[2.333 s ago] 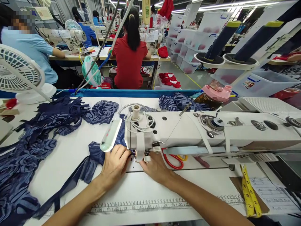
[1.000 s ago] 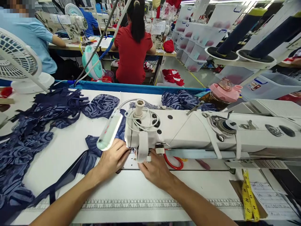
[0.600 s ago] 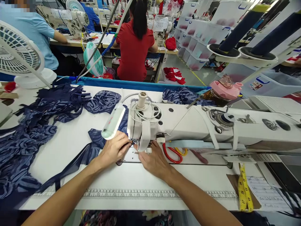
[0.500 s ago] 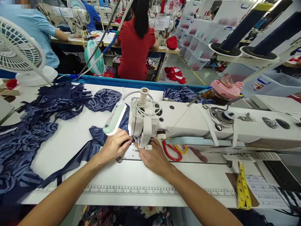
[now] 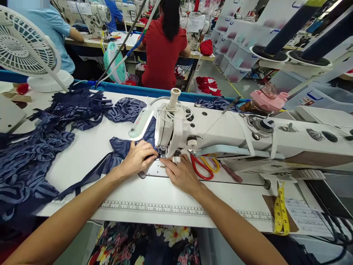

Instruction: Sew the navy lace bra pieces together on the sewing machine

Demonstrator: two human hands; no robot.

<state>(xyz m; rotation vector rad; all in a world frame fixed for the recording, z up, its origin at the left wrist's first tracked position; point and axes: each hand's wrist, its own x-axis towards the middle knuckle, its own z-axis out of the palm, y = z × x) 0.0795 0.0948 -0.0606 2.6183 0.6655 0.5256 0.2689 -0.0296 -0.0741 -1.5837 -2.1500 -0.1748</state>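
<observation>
A white sewing machine point(image 5: 220, 134) lies across the table point(image 5: 165, 198). My left hand point(image 5: 139, 158) rests on a navy patterned fabric piece point(image 5: 121, 147) just left of the needle, its fingers pressed together on the cloth at the presser foot. My right hand point(image 5: 180, 175) lies on the machine bed in front of the needle, fingertips meeting the left hand's at the foot; what they pinch is too small to make out. A navy strap point(image 5: 82, 180) trails from the piece toward the table's front left.
A heap of navy patterned pieces point(image 5: 35, 147) covers the left of the table. Red-handled scissors point(image 5: 202, 167) lie under the machine arm. A yellow tape measure point(image 5: 280, 209) and paper sit at right, a white fan point(image 5: 27, 48) at back left. Other people sew beyond.
The view has tilted downward, so table and machine sit higher in frame and a floral garment on my lap shows. Both hands stay at the presser foot, fingertips drawn closer together.
</observation>
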